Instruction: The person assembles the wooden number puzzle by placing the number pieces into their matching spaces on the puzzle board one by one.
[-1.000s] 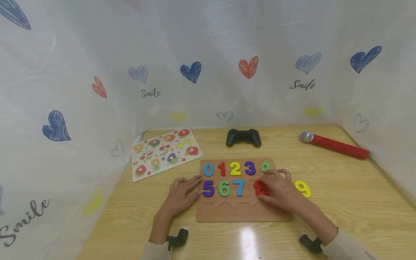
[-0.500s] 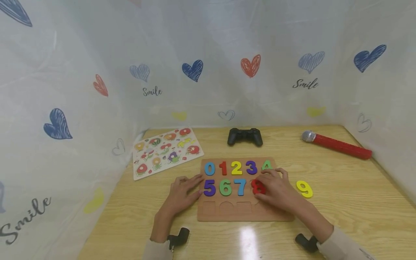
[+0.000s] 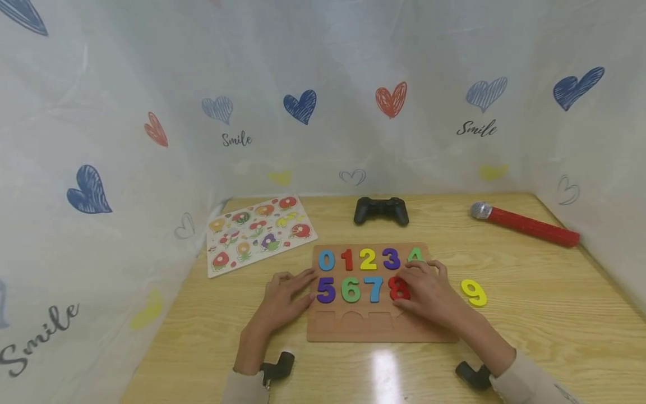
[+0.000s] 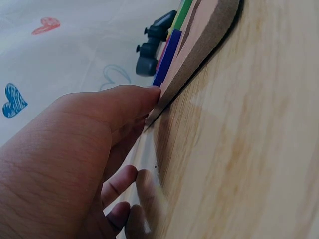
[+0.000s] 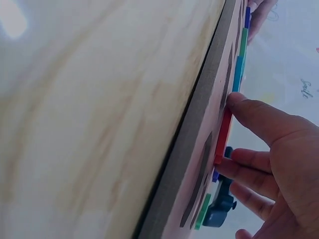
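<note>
A wooden number board (image 3: 383, 335) lies flat, its upper two rows carrying coloured numbers 0 to 7. My right hand (image 3: 433, 293) holds the red number 8 (image 3: 397, 289) over the second row, right of the blue 7 (image 3: 373, 289). In the right wrist view the thumb is at one end of the red 8 (image 5: 224, 130) and fingertips at the other, close on the board. My left hand (image 3: 281, 301) rests against the board's left edge with fingers extended, thumb beside the purple 5 (image 3: 326, 290). The green 4 (image 3: 415, 255) is partly hidden by the right hand.
A yellow number 9 (image 3: 474, 293) lies on the table right of the board. Behind are a fruit picture board (image 3: 282, 242), a black game controller (image 3: 381, 211) and a red microphone (image 3: 530, 226). Curtains (image 3: 323, 140) with hearts enclose the table.
The red 8 has moved left with my right hand, closer to the blue 7, and now sits straighter in its row. My left hand stays at the board's edge.
</note>
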`<action>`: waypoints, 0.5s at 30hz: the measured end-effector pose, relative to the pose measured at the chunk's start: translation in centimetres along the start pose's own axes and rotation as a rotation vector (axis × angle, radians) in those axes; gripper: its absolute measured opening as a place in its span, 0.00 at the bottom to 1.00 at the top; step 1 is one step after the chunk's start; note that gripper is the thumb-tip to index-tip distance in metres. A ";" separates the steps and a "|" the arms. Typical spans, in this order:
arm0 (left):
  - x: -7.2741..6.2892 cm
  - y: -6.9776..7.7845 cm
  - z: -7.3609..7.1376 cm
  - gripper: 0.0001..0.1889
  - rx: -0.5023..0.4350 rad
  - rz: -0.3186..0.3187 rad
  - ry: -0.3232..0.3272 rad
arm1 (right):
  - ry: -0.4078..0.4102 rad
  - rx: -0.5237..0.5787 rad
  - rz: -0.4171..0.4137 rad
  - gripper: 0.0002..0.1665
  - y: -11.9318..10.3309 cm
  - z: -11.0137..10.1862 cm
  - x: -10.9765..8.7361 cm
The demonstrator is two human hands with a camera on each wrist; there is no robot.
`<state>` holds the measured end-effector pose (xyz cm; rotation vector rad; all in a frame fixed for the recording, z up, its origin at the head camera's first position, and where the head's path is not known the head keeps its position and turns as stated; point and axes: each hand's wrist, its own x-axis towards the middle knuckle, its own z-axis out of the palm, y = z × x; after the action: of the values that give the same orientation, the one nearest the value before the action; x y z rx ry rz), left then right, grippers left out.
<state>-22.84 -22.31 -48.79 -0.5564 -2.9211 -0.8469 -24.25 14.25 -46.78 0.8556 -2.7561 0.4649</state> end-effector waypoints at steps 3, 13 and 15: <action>0.1 0.1 0.0 0.27 0.002 -0.006 -0.001 | -0.002 -0.001 0.005 0.29 0.2 -0.3 -0.3; 0.1 -0.1 0.2 0.27 0.002 -0.012 0.001 | -0.025 -0.006 0.020 0.24 1.6 -2.2 -2.0; 0.1 -0.1 0.2 0.27 0.006 -0.011 0.005 | -0.028 -0.018 0.028 0.24 2.1 -2.4 -2.4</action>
<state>-22.93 -22.26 -49.02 -0.5374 -2.9238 -0.8388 -23.26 17.98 -45.76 0.8268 -2.7961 0.4354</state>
